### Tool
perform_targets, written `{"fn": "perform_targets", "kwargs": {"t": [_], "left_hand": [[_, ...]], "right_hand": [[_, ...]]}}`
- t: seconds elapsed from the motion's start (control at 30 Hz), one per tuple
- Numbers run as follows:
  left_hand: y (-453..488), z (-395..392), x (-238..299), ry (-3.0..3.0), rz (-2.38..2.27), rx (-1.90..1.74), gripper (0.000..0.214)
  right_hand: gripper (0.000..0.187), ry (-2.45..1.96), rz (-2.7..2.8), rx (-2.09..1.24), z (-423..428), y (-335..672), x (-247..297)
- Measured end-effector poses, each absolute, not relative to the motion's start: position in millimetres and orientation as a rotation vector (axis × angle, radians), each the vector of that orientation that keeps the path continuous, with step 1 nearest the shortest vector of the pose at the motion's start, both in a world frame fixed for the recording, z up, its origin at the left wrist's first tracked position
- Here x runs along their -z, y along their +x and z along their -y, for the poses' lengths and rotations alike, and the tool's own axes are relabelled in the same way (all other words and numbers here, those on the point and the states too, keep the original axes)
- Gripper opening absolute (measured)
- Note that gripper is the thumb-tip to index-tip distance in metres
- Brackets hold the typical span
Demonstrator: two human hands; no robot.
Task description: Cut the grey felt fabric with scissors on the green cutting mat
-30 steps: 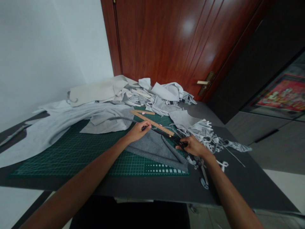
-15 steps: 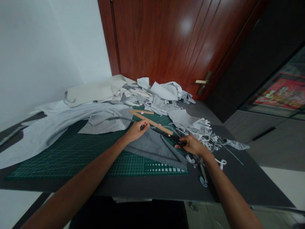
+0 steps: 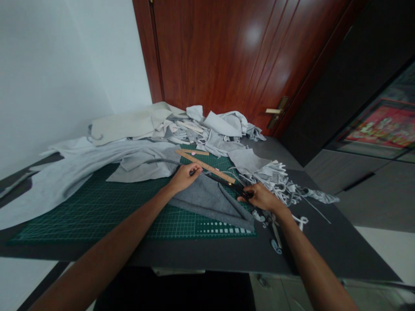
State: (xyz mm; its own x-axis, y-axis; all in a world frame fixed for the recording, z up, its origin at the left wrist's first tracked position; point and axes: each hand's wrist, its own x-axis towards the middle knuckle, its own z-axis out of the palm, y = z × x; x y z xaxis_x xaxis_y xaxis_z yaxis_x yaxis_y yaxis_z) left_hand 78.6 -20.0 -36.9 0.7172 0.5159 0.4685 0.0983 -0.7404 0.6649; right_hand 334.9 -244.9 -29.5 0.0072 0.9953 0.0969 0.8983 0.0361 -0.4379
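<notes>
My right hand (image 3: 261, 196) is closed around the black handles of a pair of scissors (image 3: 239, 189). Their blades point left along the upper edge of a dark grey fabric piece (image 3: 207, 198). At that edge's far end, my left hand (image 3: 188, 176) pinches a thin dark grey fabric strip (image 3: 165, 160), which trails off to the left over paler cloth. The fabric lies on a green cutting mat (image 3: 123, 207), its right side folded over. Just beyond the scissors lies a wooden ruler (image 3: 207, 166). The blade tips are hard to make out near my left fingers.
A shorter wooden strip (image 3: 202, 153) lies behind the ruler. Pale grey cloth (image 3: 81, 164) spreads at left, and scraps (image 3: 223, 140) are heaped at the back. Cut strips (image 3: 279, 181) pile up at right. Another cutting tool (image 3: 276, 235) rests near my right forearm.
</notes>
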Motion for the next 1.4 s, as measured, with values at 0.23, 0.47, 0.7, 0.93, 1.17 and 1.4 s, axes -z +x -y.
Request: {"fn": "perform_targets", "kwargs": {"t": [0.23,0.47,0.7,0.93,1.17,1.4], "left_hand": [[77.9,16.7,38.0,2.304,-0.491,-0.879,0.029],[77.7,17.8,36.2,2.308,-0.492,-0.88,0.028],[77.1,20.0,33.7,2.305,-0.484,-0.874,0.029],[77.3,21.7,32.7,2.313,-0.476,-0.868,0.028],[77.8,24.0,29.6,2.319,-0.431,-0.857,0.028],[78.3,25.5,28.4,2.278,-0.398,-0.831,0.031]], "right_hand": [[0.048,-1.896,1.949,-0.362,245.1,333.3,27.2],[0.046,-1.886,1.952,-0.342,244.8,335.5,30.2],[0.048,-1.9,1.932,-0.363,244.5,335.6,30.1],[0.044,-1.881,1.935,-0.559,248.3,334.3,28.1],[0.038,-1.921,1.913,-0.557,247.9,331.3,26.7],[0.031,-1.945,1.911,-0.483,245.8,327.5,27.8]]}}
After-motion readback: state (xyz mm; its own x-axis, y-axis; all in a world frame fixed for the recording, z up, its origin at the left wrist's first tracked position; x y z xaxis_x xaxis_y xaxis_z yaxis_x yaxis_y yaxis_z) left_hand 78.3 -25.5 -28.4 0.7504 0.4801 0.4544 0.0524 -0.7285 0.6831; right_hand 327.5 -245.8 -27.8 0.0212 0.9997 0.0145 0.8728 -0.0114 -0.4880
